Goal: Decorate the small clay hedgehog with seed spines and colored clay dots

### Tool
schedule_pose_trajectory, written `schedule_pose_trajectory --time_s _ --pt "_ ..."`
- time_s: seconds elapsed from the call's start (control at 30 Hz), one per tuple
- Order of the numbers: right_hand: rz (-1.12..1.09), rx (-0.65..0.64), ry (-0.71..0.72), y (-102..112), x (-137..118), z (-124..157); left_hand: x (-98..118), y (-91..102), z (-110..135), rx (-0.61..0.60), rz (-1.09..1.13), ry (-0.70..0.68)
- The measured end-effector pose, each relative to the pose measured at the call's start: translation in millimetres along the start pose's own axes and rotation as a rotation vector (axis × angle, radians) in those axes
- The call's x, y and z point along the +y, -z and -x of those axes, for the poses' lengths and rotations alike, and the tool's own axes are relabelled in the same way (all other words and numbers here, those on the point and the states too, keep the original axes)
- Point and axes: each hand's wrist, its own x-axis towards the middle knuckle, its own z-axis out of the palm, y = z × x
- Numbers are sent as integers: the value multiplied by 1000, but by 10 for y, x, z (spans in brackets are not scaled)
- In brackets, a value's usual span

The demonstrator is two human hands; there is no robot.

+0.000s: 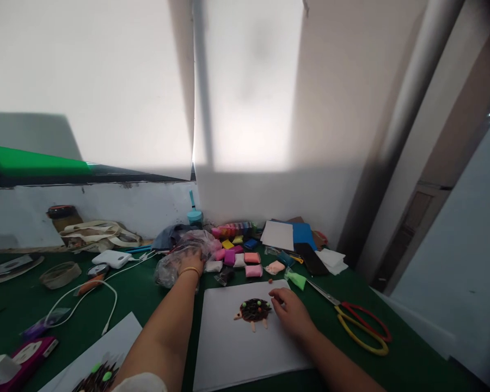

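My left hand [191, 261] lies at the far side of the table, its fingers gathered over a crumpled clear plastic bag [167, 270]. My right hand [292, 313] rests at the right edge of a white sheet of paper [237, 348], nearest a flat clay hedgehog [253, 310]. The hedgehog has a dark brown spiky body dotted with coloured specks and pale orange legs. Its fingers are slightly curled and hold nothing that I can see. Just past the sheet lies a small lump of green clay [296, 280].
Several packets of coloured clay [245, 261] lie behind the sheet. Red-and-yellow-handled scissors [361, 326] lie at right on the green table mat [408, 348]. A second paper [106, 348] with a clay figure sits lower left, near a white charger [112, 258] and its cable [85, 296].
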Motion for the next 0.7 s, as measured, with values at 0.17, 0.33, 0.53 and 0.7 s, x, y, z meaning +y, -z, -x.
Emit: schedule_pose_trajectory --time_s 0.17,0.33,0.53,0.7 --pt "-8 -10 1 28 -30 6 55 154 -37 -23 -11 -9" --pt "-23 -10 -9 21 -7 12 103 243 103 -101 -40 -102" --pt "-81 51 -57 23 90 -2 156 447 504 -134 -33 -301" --pt "-21 102 -118 113 236 -31 230 539 1092 -38 -15 -353"
